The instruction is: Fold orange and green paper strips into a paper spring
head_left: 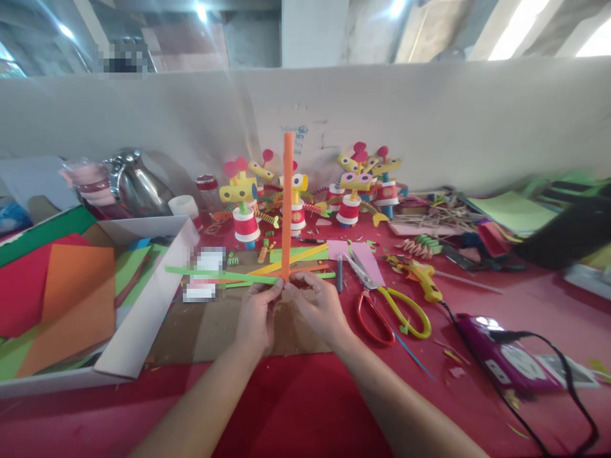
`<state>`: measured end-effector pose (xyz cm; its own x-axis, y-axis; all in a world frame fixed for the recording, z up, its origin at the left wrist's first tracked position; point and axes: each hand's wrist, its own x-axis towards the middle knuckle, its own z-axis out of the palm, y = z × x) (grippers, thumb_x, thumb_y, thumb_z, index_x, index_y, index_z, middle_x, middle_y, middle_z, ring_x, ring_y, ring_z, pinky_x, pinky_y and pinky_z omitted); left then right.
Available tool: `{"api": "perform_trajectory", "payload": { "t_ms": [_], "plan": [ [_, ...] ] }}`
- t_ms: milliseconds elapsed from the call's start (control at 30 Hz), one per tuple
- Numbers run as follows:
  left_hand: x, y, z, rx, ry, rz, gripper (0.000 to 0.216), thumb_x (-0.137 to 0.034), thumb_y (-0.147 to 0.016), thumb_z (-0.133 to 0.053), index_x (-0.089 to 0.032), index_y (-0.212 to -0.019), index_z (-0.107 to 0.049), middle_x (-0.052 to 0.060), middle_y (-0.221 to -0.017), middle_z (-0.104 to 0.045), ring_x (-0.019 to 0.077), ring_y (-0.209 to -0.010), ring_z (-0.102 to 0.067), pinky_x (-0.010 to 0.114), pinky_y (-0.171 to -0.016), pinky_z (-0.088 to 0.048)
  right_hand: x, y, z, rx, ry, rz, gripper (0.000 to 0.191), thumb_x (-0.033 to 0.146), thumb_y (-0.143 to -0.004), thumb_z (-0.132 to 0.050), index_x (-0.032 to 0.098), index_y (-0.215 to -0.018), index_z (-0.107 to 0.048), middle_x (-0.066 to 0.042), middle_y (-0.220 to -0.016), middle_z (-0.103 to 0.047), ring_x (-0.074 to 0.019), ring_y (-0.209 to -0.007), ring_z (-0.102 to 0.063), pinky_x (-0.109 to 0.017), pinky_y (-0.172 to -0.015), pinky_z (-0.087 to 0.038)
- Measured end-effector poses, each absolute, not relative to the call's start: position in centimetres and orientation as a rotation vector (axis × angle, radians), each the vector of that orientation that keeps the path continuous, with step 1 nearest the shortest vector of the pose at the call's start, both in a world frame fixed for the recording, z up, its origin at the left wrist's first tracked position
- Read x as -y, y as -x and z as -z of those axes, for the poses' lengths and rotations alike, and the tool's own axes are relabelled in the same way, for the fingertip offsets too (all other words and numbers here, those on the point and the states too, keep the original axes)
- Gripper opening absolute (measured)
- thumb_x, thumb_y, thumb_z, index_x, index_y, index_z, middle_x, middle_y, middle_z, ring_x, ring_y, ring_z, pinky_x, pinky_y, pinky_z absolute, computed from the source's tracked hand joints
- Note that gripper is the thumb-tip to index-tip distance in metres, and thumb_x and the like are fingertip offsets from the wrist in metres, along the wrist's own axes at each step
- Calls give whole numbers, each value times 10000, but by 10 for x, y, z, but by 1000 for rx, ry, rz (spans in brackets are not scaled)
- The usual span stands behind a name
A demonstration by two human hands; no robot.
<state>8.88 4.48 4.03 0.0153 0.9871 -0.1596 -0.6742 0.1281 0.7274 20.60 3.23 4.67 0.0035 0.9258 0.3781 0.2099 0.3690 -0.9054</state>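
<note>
Both my hands meet over the brown cardboard at the middle of the table. My left hand (259, 312) pinches the end of a light green paper strip (224, 275) that stretches out to the left. Pressed close to it, my right hand (317, 304) grips the lower end of an orange paper strip (287, 203), which stands upright. The two strips meet between my fingertips at about a right angle; how they join there is partly hidden. Yellow, orange and green strips (305, 257) lie on the cardboard (210, 331) just behind my hands.
Several paper-cup figures (350, 210) stand at the back. Open scissors (377, 286) lie right of my hands, beside a yellow glue gun (424, 280) and a purple power box (510, 356) with a black cable. A white box (138, 331) of coloured paper stands left.
</note>
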Motion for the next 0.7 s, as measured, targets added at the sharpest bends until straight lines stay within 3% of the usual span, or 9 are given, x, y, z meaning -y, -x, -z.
{"api": "perform_trajectory", "payload": {
  "t_ms": [333,700],
  "plan": [
    [-48,-86,-39,-848,-825,-1403,161,-204,-563,-835,-169,-679,-729,-20,-646,-683,94,-630,-560,215,-644,-431,-40,-212,-47,1131,1020,-1028,150,330,-774,-669,191,-814,-709,-36,-800,-716,-189,-785,-651,-304,-744,-500],
    [-53,-85,-37,-711,-472,-1269,265,-52,-543,-811,-157,-764,-711,7,-707,-711,100,-640,-635,193,-608,-512,-40,-206,-45,1031,953,-1177,151,322,-742,-683,174,-774,-691,-32,-752,-711,-162,-700,-641,-296,-697,-518]
  ]
}}
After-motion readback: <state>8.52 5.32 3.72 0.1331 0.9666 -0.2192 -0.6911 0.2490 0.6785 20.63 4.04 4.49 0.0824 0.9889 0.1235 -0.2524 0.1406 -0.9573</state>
